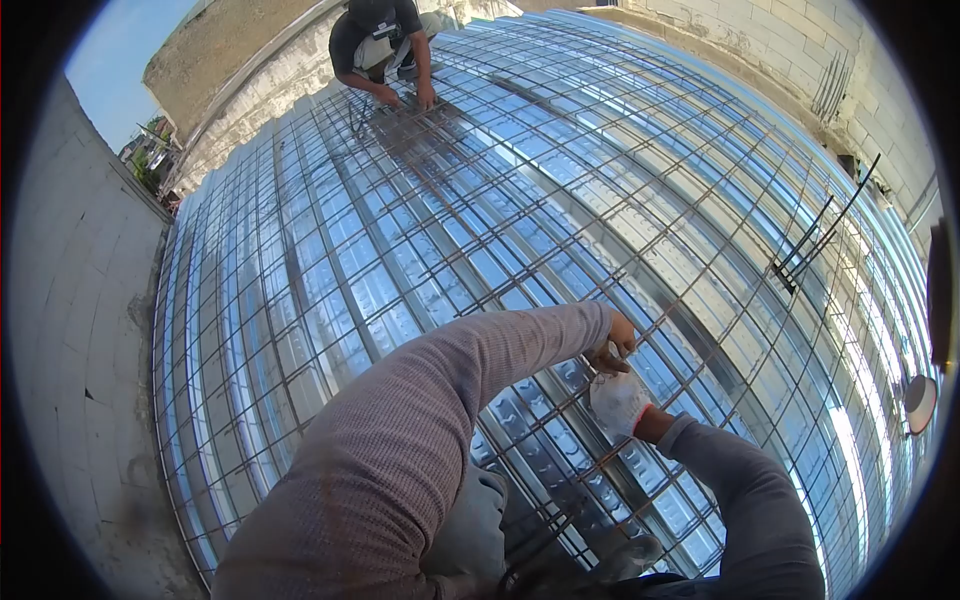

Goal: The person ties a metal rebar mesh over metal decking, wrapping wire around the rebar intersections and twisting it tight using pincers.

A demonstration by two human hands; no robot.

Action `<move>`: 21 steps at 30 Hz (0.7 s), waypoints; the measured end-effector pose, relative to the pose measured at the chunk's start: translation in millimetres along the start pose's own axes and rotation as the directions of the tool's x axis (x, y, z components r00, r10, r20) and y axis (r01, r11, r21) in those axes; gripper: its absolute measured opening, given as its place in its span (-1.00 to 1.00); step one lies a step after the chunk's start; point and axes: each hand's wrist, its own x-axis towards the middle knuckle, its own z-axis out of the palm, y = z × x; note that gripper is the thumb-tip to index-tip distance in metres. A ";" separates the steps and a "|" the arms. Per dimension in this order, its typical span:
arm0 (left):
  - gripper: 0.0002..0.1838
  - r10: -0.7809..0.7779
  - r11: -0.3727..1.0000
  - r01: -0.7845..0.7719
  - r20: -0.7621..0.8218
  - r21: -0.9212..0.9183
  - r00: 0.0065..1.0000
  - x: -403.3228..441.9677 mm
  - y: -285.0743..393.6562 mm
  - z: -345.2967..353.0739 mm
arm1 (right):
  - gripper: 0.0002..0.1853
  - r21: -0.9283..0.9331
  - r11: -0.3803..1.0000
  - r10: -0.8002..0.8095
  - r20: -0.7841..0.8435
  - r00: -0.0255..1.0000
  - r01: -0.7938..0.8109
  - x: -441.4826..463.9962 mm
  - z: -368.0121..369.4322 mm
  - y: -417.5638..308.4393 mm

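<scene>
A grid of thin steel reinforcing bars (470,258) lies over shiny corrugated metal decking (515,405). My left hand (617,340) is bare, its fingers bent and pressed together at the bars in front of me. Just below it, almost touching, my right hand (618,402) wears a white knit glove and is closed close to the same bars. Whatever sits between the fingers of either hand is too small or hidden to make out. Long grey sleeves cover both my arms, and the left one hides part of the grid.
Across the deck a co-worker (385,50) in dark clothes crouches with both hands at the grid. Upright bars (800,262) stick up at the right. Block walls (85,330) border the deck. A pale round object (920,404) is at the far right. My knee (475,520) is below.
</scene>
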 end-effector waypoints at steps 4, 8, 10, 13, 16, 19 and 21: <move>-0.54 0.164 0.150 -0.210 0.186 0.966 0.969 -209.7 47.0 70.8 | -0.86 -0.348 0.826 -0.294 0.406 0.865 0.444 24.2 -34.8 -3.0; -0.65 0.026 0.467 0.204 -0.244 0.860 0.969 -225.2 78.2 119.0 | -0.71 -0.194 0.909 -0.358 0.089 0.930 0.369 31.5 -9.8 -0.1; -0.67 0.015 0.420 0.267 -0.301 0.867 0.954 -209.7 85.7 143.6 | -0.60 -0.123 0.959 -0.142 0.573 0.807 0.256 33.9 -31.2 -10.4; -0.63 0.284 0.110 0.130 -0.156 0.985 0.946 -218.9 92.2 176.9 | -0.45 0.350 0.935 0.001 0.138 0.990 -0.050 9.1 37.7 6.7; -0.57 0.523 0.213 0.099 -0.199 0.972 0.829 -271.9 111.1 211.5 | -0.42 0.346 0.919 0.133 0.176 0.975 -0.188 11.0 36.5 11.2; -0.53 0.755 0.415 -0.433 -0.037 0.800 0.655 -280.8 139.4 222.7 | -0.38 0.322 0.855 0.343 0.240 0.908 -0.407 18.0 35.2 17.1; -0.53 0.809 0.545 -0.722 -0.040 0.426 0.587 -332.8 150.9 212.8 | -0.35 0.299 0.777 0.485 0.278 0.829 -0.554 27.3 30.5 20.6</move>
